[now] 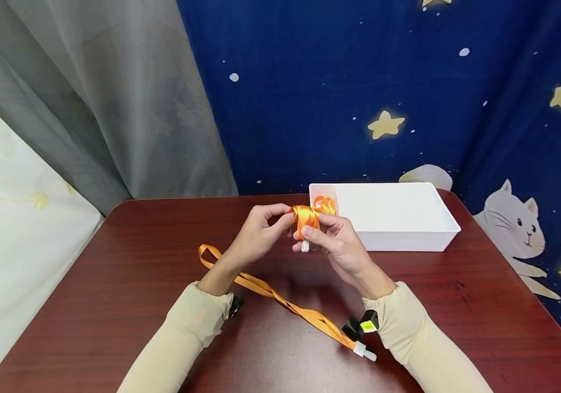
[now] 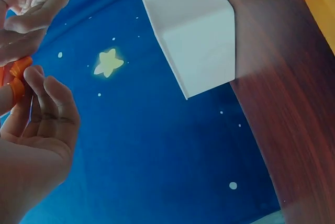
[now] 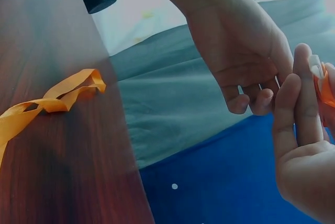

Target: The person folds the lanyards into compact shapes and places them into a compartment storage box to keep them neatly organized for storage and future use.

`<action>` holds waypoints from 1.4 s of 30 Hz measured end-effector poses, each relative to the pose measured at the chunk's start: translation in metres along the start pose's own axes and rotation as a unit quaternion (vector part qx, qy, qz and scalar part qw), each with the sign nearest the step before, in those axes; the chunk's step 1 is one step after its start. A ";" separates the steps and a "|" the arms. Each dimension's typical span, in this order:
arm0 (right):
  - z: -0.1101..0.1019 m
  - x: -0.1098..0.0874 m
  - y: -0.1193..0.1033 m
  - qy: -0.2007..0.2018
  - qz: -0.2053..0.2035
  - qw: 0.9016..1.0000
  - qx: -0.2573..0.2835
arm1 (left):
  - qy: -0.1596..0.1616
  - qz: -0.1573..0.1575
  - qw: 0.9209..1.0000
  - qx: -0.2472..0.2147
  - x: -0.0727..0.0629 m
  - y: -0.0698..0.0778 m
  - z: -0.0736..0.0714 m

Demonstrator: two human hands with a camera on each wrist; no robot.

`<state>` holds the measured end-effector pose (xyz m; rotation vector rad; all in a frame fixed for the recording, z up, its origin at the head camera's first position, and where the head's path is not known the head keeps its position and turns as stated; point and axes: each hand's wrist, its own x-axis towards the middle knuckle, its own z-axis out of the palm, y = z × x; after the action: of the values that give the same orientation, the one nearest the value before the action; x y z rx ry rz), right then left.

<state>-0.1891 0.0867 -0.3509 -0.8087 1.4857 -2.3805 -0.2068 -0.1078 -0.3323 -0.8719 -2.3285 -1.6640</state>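
Seemingly, an orange strap is being coiled; the next move is probably calling for a snug hold.
Head view: the left hand is pinching its left edge, the right hand is gripping its right side, above the desk and near the white box. Left wrist view: the orange strap is showing at the left edge. Right wrist view: a loose strap is lying on the desk, apart.
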 end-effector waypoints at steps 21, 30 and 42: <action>0.000 0.003 0.005 -0.006 0.031 0.999 0.012 | -0.033 0.004 0.999 -0.035 -0.006 -0.002 -0.002; 0.001 0.003 0.002 -0.020 0.047 0.999 -0.003 | -0.021 -0.032 0.999 -0.019 -0.004 0.000 0.000; -0.001 0.005 -0.004 0.021 0.066 0.997 -0.033 | -0.068 -0.046 0.995 0.059 -0.010 -0.003 0.004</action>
<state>-0.1934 0.0873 -0.3464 -0.6566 1.5903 -2.2755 -0.1994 -0.1085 -0.3401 -0.8938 -2.5660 -1.5248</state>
